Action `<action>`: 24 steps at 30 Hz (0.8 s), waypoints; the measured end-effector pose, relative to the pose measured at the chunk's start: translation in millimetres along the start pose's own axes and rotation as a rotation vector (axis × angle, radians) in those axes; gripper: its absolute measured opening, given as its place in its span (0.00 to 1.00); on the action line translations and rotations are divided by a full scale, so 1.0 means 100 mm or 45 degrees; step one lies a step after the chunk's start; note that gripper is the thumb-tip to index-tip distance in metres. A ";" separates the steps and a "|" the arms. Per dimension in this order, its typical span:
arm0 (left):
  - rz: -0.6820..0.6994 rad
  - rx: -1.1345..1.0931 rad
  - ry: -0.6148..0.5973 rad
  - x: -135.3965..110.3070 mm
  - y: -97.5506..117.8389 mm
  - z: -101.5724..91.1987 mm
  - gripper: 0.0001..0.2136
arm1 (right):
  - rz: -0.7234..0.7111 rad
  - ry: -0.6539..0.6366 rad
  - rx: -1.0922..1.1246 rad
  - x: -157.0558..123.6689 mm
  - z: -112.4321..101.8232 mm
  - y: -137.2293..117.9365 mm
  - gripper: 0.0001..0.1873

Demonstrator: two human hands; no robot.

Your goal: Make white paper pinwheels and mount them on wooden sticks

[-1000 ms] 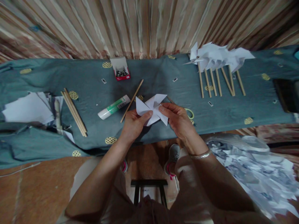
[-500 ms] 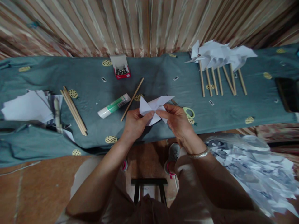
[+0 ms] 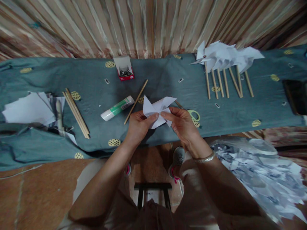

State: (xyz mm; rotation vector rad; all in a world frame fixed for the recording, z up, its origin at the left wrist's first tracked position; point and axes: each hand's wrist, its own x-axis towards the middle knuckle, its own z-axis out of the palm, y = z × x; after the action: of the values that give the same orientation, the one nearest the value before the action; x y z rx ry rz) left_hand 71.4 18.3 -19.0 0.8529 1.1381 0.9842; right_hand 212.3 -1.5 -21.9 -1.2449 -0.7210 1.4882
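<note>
A white paper pinwheel point(image 3: 160, 106), its corners folded in toward the middle, is held over the table's front edge. My left hand point(image 3: 140, 126) grips its left side, thumb pressed near the centre. From the right, my right hand point(image 3: 182, 124) pinches it, that thumb also at the centre. The fingers beneath the paper are hidden. Just left of the pinwheel lie a single wooden stick point(image 3: 136, 102) and a glue stick point(image 3: 117, 108) with a green label. Scissors point(image 3: 193, 115) with light green handles lie partly behind my right hand.
An open red box point(image 3: 126, 76) of small metal pins stands at the back. Several finished pinwheels point(image 3: 223, 56) on sticks lie at the back right. Bare sticks point(image 3: 76, 113) and stacked paper point(image 3: 28, 108) lie left. A bag of paper scraps point(image 3: 261, 172) sits below right; a dark phone-like object point(image 3: 295, 97) lies far right.
Both hands keep nearly the same hold on the pinwheel. Its upper right blade has shifted slightly inward. Nothing else has visibly moved on the table.
</note>
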 end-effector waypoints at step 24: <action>0.326 0.108 0.357 0.13 0.21 -0.23 0.05 | -0.605 0.226 -0.972 0.03 -0.33 -0.14 0.06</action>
State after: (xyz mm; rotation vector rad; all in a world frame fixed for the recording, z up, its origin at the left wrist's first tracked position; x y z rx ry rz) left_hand 46.9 39.1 -9.1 0.9665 1.3373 1.3052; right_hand 248.2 0.9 -19.6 -1.5839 -1.4221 0.7034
